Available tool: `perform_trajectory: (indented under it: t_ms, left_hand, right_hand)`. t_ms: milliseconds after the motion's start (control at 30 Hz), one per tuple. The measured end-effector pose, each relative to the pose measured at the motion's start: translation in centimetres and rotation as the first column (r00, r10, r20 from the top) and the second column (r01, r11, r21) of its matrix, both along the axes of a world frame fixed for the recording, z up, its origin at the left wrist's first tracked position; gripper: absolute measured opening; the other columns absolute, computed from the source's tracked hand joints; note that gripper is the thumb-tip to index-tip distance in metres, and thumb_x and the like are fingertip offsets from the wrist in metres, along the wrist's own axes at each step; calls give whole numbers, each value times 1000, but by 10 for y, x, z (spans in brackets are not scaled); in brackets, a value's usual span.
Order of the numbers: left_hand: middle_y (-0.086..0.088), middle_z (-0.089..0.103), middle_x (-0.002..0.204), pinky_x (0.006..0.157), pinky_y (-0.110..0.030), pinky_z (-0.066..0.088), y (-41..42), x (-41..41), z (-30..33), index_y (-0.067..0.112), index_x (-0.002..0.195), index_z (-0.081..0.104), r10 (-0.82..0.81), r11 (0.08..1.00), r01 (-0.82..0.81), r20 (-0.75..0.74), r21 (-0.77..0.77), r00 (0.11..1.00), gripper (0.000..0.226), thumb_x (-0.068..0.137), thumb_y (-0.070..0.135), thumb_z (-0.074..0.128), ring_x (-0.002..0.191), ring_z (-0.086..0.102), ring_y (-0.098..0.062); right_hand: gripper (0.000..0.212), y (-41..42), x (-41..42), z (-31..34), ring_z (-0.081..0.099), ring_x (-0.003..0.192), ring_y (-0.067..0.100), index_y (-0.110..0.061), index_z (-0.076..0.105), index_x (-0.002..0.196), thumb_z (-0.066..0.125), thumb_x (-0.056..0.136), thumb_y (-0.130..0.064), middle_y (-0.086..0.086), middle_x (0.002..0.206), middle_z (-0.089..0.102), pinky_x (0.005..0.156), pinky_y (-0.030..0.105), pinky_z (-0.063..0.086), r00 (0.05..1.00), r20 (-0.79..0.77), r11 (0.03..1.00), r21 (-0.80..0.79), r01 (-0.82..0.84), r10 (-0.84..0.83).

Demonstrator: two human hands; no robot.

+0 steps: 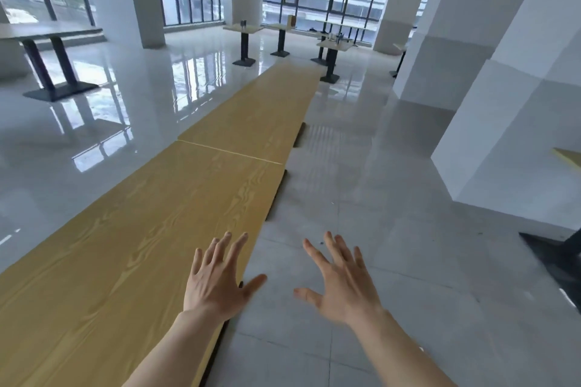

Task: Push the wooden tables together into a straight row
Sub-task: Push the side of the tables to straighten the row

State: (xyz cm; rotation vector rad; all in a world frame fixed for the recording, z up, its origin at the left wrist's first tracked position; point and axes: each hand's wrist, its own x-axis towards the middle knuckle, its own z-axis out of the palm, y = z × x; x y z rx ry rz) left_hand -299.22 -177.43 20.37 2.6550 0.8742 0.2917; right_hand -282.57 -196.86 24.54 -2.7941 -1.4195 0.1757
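While both hands are spread wide with fingers splayed, neither has a grip on anything. The left hand (217, 280) hovers over the near wooden surface (132, 248), close to its right edge, with the thumb reaching out past that edge; whether the palm touches the wood cannot be told. The right hand (341, 283) hangs over the grey tiled floor (393, 229), just beside the surface and apart from it. The near wooden surface runs away from the person and meets a second wooden surface (267, 110) end to end; a thin pale seam marks the joint, and the two long edges line up into one row. Dark bases show under the right edge of the row. Beyond the far end stand several small pedestal tables (243, 29) near the windows, some carrying small items too small to make out. A white pillar (509, 88) rises on the right, and a long dark-legged bench table (47, 30) stands at far left.
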Motion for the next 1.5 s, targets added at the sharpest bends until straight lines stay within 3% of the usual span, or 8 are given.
perform_trajectory:
  t_ms: [167,333,567,767,1033,1500]
  left_hand:
    - [1,7,172,127,-50,1,13,86,-1,43,160,-1,71,997,-72,-23,-24,997,109,66,99,8,158,4,-26]
    - [0,6,172,127,-51,1,35,168,-3,43,159,-1,164,986,-165,-53,-16,985,99,78,92,29,157,4,-27]
    - [-2,13,171,127,-52,5,57,284,-10,41,160,6,363,932,-363,-33,4,931,97,81,87,39,157,10,-28]
    - [-2,13,170,127,-50,4,64,362,-14,42,159,6,507,860,-509,-48,-46,861,101,74,92,24,157,8,-27]
    - [0,11,171,127,-47,4,117,424,-84,42,159,5,666,737,-670,-73,-92,742,102,71,92,21,157,7,-25]
    - [1,12,171,127,-48,4,192,489,-200,41,160,10,822,524,-843,-187,-121,538,97,77,88,31,157,6,-23]
  right_hand:
    - [95,36,97,14,-10,158,28,-42,-5,162,41,89,-82,8,172,-15,127,54,-3,996,-7,996,0,-92,92]
    - [95,78,196,15,-9,158,29,-43,-5,162,40,88,-83,8,172,-14,127,54,-1,984,-23,984,4,-176,176]
    - [95,141,340,0,-4,158,32,-40,1,163,45,88,-81,12,173,-7,125,55,2,930,-40,930,52,-364,366]
    - [97,189,435,-16,-8,158,30,-40,0,163,47,88,-80,11,173,-9,126,55,2,857,-96,861,-2,-509,506]
    - [98,306,488,-86,-11,158,29,-40,0,162,54,89,-76,10,173,-9,127,55,-1,685,-151,686,-50,-726,713]
    - [98,467,571,-214,-11,158,28,-39,1,163,54,89,-75,10,173,-9,127,52,-1,476,-233,452,-151,-879,848]
